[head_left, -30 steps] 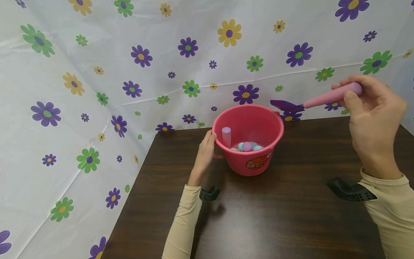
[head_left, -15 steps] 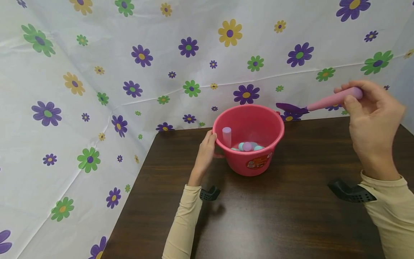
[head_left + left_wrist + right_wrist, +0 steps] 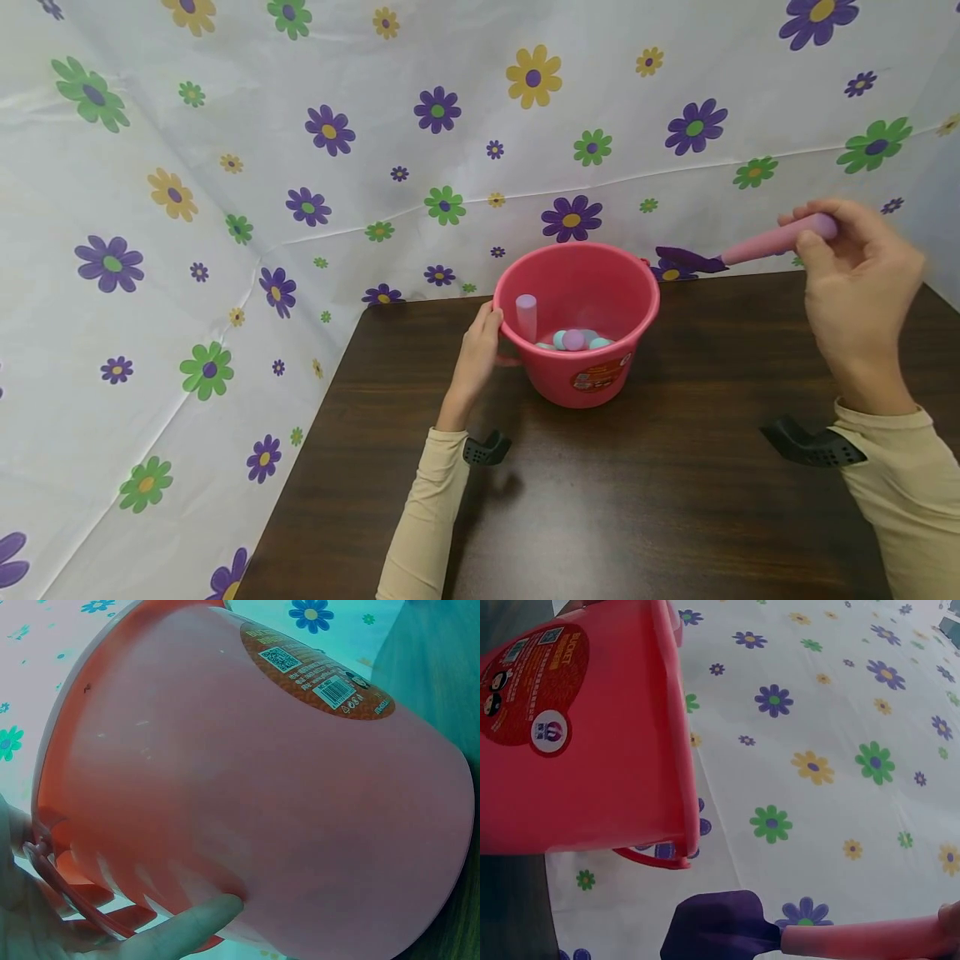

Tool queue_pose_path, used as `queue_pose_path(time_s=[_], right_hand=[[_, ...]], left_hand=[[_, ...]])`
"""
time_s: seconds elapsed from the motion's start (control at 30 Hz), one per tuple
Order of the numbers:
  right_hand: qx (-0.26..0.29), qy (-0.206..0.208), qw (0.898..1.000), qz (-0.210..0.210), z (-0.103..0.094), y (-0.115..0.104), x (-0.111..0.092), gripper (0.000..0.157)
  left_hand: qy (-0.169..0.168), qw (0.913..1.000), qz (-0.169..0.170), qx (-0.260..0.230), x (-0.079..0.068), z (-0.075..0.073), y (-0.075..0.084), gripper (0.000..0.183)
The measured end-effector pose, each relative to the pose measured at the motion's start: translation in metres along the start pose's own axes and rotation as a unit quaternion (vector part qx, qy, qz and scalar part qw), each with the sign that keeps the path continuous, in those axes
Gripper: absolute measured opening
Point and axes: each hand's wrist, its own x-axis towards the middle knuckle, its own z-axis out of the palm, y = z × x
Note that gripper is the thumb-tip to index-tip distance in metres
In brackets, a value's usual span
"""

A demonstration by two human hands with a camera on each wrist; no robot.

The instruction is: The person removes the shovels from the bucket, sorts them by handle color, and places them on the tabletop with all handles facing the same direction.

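A pink plastic bucket point(image 3: 573, 379) stands upright on the dark wooden table point(image 3: 600, 492). My left hand point(image 3: 474, 350) grips it at the left side of the rim; in the left wrist view its fingertip point(image 3: 221, 904) lies on the outer wall beside the handle point(image 3: 82, 904). My right hand point(image 3: 862, 300) holds a toy shovel point(image 3: 772, 243) by the end of its pink handle. The purple blade point(image 3: 716, 926) points left, in the air at the right of the bucket's rim. Inside the bucket are a pink rod-like piece point(image 3: 527, 315) and several small pink and mint rounded pieces point(image 3: 573, 340).
A white sheet point(image 3: 450, 50) with flower prints hangs behind and to the left of the table. Each wrist wears a black mount, one by the left sleeve point(image 3: 431, 508) and one by the right sleeve point(image 3: 900, 483).
My right hand has come down a little, and the shovel's blade has shifted right and lower, away from the bucket's rim. The left hand and bucket keep their place.
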Motion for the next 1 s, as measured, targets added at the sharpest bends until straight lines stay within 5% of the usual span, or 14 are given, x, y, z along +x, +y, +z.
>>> queue_pose_path(time_s=[1.0], right_hand=[[-0.102, 0.007, 0.995, 0.019, -0.003, 0.038, -0.003, 0.027]], left_hand=[[-0.002, 1.0, 0.0, -0.007, 0.0, 0.001, -0.001, 0.046]])
